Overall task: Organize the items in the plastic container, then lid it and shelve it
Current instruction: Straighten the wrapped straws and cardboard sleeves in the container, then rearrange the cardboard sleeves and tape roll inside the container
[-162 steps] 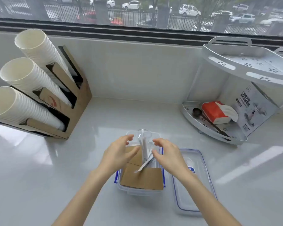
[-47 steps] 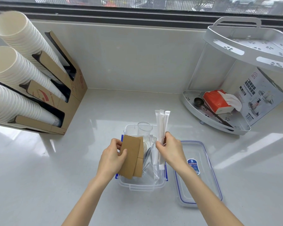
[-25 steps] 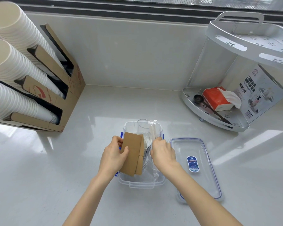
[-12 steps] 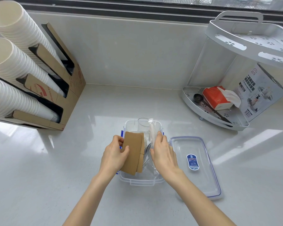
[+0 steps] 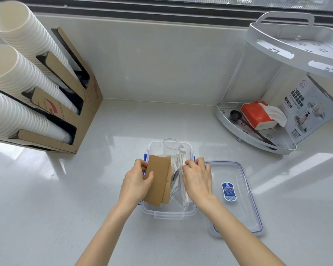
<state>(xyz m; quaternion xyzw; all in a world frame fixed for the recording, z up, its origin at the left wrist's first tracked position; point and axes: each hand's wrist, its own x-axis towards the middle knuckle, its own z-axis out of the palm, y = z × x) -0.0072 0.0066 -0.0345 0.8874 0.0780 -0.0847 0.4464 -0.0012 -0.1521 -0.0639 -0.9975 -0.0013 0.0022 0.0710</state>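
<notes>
White worktop [image 5: 85, 189] carries the clear plastic container [image 5: 169, 213], its lid [image 5: 244, 200] lying just right of it. Inside the container, the left hand [image 5: 136, 184] grips upright brown cardboard sleeves [image 5: 159, 179], fingers clenched on them, while the right hand [image 5: 198, 179] presses its curled fingers onto wrapped straws [image 5: 182, 169] beside a clear cup [image 5: 170, 145].

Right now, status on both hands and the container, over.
Left hand gripping brown cardboard sleeves upright in the plastic container. Right hand pressing wrapped straws down inside. Lid off, flat beside it, unobstructed.
</notes>
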